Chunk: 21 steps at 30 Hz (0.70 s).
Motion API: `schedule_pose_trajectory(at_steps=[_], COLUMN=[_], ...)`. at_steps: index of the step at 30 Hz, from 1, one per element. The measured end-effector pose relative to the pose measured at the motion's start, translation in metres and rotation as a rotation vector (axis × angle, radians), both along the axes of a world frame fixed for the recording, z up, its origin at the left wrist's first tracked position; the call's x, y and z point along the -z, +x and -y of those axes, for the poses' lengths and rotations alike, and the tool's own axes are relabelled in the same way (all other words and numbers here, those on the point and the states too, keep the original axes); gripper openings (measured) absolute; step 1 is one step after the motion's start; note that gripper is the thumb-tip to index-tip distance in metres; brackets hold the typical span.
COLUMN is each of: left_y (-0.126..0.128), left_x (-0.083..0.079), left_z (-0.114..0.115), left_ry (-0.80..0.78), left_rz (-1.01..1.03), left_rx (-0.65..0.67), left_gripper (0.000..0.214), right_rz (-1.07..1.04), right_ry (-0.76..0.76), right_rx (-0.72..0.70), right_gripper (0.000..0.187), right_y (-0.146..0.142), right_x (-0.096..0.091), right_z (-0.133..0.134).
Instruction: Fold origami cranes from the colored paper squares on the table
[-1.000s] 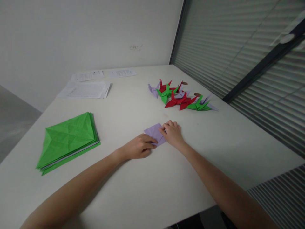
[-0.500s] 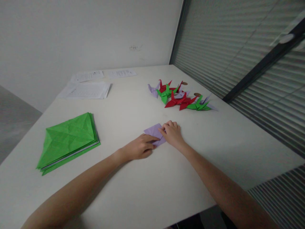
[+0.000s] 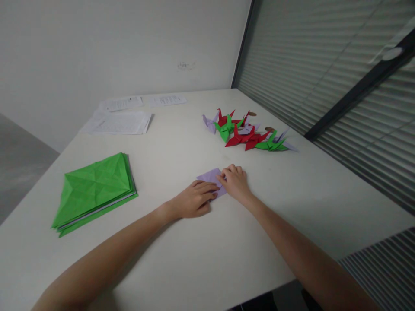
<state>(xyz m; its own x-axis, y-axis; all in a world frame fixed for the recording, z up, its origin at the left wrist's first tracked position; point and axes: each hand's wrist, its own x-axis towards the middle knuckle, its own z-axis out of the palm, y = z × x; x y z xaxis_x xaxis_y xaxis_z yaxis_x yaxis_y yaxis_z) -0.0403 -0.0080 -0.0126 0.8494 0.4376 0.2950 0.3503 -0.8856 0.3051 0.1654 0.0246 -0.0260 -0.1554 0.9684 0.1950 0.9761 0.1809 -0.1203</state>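
Note:
A small folded sheet of purple origami paper [image 3: 210, 176] lies flat on the white table [image 3: 181, 263], between my two hands. My left hand [image 3: 196, 199] rests on its left and near part, with fingers stretched out across the paper. At the right edge, my right hand [image 3: 234, 180] has its fingers curled, thumb and fingertips pinching the paper there. Part of the purple sheet is hidden under the fingers of both hands.
Several folded paper cranes [image 3: 241, 137] in red, green and purple stand in a cluster behind my right hand. To the left lies a stack of creased green paper [image 3: 97, 183]. Printed sheets [image 3: 121, 123] lie at the back left. Window blinds [image 3: 311, 65] run along the right side.
My left hand has shifted slightly forward and right, and more of its fingers now lie over the purple paper. The right hand keeps its pinch at the edge.

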Motion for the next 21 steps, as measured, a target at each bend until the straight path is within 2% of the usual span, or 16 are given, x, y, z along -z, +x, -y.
schedule_pose_trajectory(at_steps=[6, 11, 17, 21], left_y=[-0.0002, 0.0002, 0.0007, 0.0018], left_x=[0.0006, 0.0024, 0.0008, -0.0011], left_z=[-0.0006, -0.0007, -0.0009, 0.0000], left_ry=[-0.024, -0.039, -0.006, 0.010], left_rz=[-0.056, -0.052, -0.117, -0.132], left_rx=[0.006, -0.019, -0.028, -0.040], left_gripper=[0.031, 0.053, 0.052, 0.051], right_rz=[0.040, 0.049, 0.031, -0.069], right_ry=[0.015, 0.040, 0.077, 0.025], right_rx=[0.009, 0.027, 0.033, -0.004], right_gripper=[0.026, 0.025, 0.027, 0.025], right_y=[-0.0015, -0.0027, -0.0031, 0.0049], right_x=[-0.0004, -0.0015, 0.0017, 0.0019], right_z=[0.0012, 0.0036, 0.0035, 0.0013])
